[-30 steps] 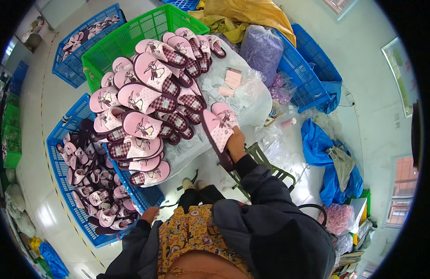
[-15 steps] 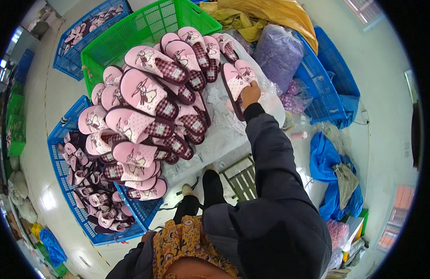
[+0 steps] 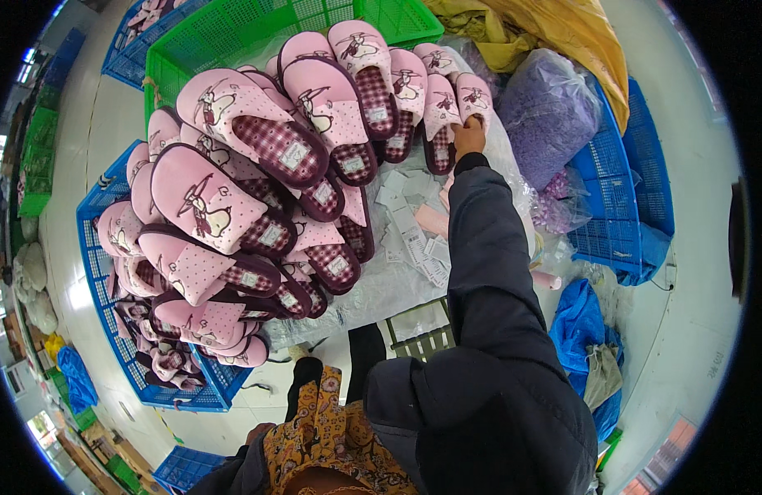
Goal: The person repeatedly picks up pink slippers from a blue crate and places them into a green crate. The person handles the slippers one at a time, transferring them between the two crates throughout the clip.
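My right hand [image 3: 470,139], closed at the heel end, grips a pair of pink slippers [image 3: 441,107] with dark checked insoles. The pair is at the right end of a big heap of matching slippers [image 3: 208,198], printed with a cartoon animal and each bearing a white label on its insole. Just nearer than my hand, white printed paper labels [image 3: 410,235] lie scattered over the plastic-covered table [image 3: 348,309]. What looks like a bit of my left hand [image 3: 259,431] shows low beside the patterned apron; its fingers are hidden.
A green crate [image 3: 232,41] stands behind the heap. On the left, a blue crate [image 3: 101,256] holds more slippers. To the right are a clear bag of purple material [image 3: 550,111], blue crates [image 3: 599,173] and a yellow cloth [image 3: 562,29]. A green slatted stool [image 3: 426,340] sits below the table edge.
My right hand has carried the pair of slippers farther away, up against the heap's right end. The view has shifted closer to the heap, and more of the paper labels now show.
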The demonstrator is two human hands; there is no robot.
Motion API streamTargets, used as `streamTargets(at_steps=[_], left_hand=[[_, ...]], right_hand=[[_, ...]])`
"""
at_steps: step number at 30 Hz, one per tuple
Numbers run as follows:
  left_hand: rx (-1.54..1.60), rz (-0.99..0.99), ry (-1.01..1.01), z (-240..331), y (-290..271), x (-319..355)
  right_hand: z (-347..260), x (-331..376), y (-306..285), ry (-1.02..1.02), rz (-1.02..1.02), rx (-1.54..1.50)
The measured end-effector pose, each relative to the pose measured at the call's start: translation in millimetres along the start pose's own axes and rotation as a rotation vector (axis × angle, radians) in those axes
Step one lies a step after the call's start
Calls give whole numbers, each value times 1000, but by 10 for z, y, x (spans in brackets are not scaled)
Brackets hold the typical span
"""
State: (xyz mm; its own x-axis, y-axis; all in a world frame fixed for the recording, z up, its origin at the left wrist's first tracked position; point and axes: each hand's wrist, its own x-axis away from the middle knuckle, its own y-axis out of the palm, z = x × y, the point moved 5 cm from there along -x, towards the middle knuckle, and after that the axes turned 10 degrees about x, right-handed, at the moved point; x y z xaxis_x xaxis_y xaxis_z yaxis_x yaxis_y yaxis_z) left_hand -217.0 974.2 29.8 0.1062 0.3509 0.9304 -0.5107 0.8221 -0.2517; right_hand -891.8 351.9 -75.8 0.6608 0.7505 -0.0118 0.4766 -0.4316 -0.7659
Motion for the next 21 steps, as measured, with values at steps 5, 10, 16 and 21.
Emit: streamTargets(at_steps=[5, 10, 16, 21], left_hand=[[-10, 18, 56, 259, 3, 8], [334, 85, 227, -655, 412, -497], [851, 281, -92, -412, 174, -247], [1102, 477, -32, -930, 192, -239]], right_hand=[[-137, 84, -131, -81, -12, -162], [90, 552, -363, -24, 339, -288], [77, 2513, -549, -18, -106, -656], [-88, 4246, -913, 93, -348, -393]])
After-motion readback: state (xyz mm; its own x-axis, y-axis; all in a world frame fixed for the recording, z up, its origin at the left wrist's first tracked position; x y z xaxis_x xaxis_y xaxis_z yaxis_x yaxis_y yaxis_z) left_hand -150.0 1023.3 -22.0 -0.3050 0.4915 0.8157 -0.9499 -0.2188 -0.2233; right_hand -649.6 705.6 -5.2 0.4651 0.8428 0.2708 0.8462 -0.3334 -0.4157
